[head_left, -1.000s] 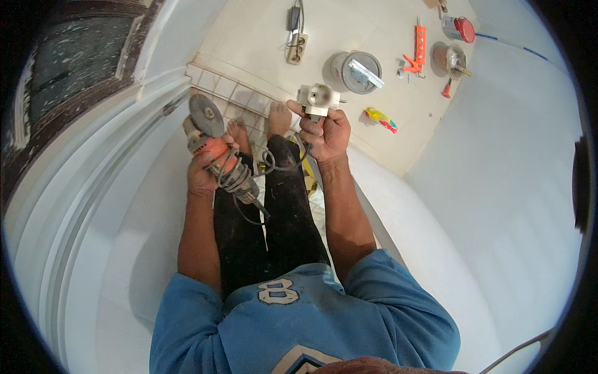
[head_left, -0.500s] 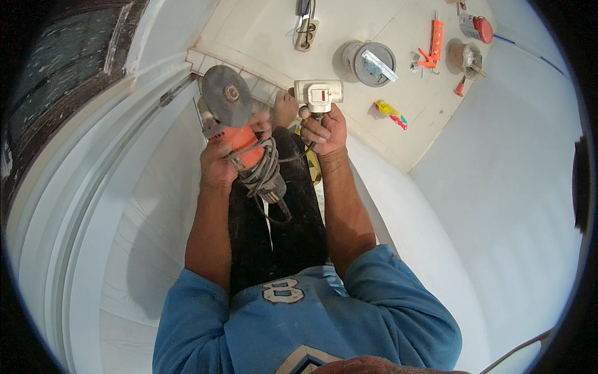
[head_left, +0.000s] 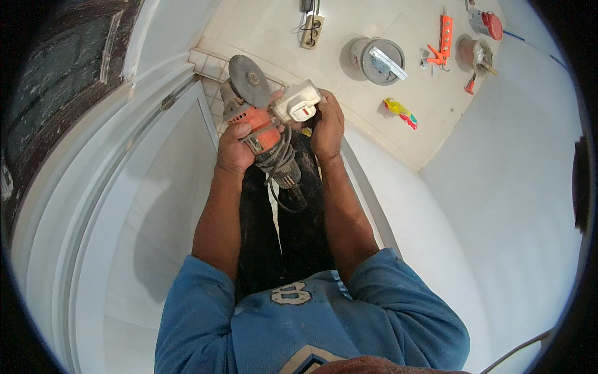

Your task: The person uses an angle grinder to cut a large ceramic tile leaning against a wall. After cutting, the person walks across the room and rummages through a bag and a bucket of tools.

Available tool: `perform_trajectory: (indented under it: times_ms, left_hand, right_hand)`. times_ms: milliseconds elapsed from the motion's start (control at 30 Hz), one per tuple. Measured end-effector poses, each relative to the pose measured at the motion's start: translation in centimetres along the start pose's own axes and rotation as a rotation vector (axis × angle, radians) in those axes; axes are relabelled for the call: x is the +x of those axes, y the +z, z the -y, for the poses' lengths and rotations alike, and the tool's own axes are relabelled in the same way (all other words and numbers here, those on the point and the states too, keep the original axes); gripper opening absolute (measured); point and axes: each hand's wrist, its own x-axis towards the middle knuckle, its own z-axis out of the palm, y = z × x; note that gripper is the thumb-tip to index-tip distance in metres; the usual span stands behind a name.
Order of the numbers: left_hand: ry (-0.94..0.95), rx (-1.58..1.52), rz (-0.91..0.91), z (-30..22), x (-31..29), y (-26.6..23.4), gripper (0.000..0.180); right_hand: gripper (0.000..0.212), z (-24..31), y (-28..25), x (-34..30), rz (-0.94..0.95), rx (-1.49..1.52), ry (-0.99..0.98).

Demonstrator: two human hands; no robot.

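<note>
My left hand (head_left: 235, 148) is closed around the orange body of an angle grinder (head_left: 260, 128). Its dark, worn cutting disc (head_left: 246, 75) points away from me, and the dark rear end hangs over my black trousers. A grey cord (head_left: 288, 153) is wound around the grinder's body. In my right hand (head_left: 328, 128) is a white plug adapter (head_left: 296, 105) with a small red mark, tilted and held close beside the grinder. My right fingertips are partly hidden behind it.
On the tiled floor ahead lie a power strip (head_left: 312, 32), a lidded bucket (head_left: 393, 53) with a metal trowel on top, an orange caulking gun (head_left: 445, 37) and a yellow-red packet (head_left: 400, 113). A small tub (head_left: 479, 56) stands by the right wall. A white frame (head_left: 134, 146) borders my left.
The grinder has shifted right, closer to my right hand. The white adapter has turned from level to tilted and moved left, against the grinder. My view has shifted slightly.
</note>
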Motion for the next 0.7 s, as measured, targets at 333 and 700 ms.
perform_trajectory:
  times_ms: [333, 700]
  left_hand:
    - [0.057, 0.006, -0.156, 2.5, 1.1, -1.3, 0.083]
    - [0.456, -0.202, -0.367, -2.3, 3.0, -8.1, 0.039]
  right_hand:
    - [0.067, -2.2, -1.0, 1.4, -0.060, -0.569, -0.194]
    - [0.038, 1.6, -21.8, 12.2, -0.349, 0.050, 0.156]
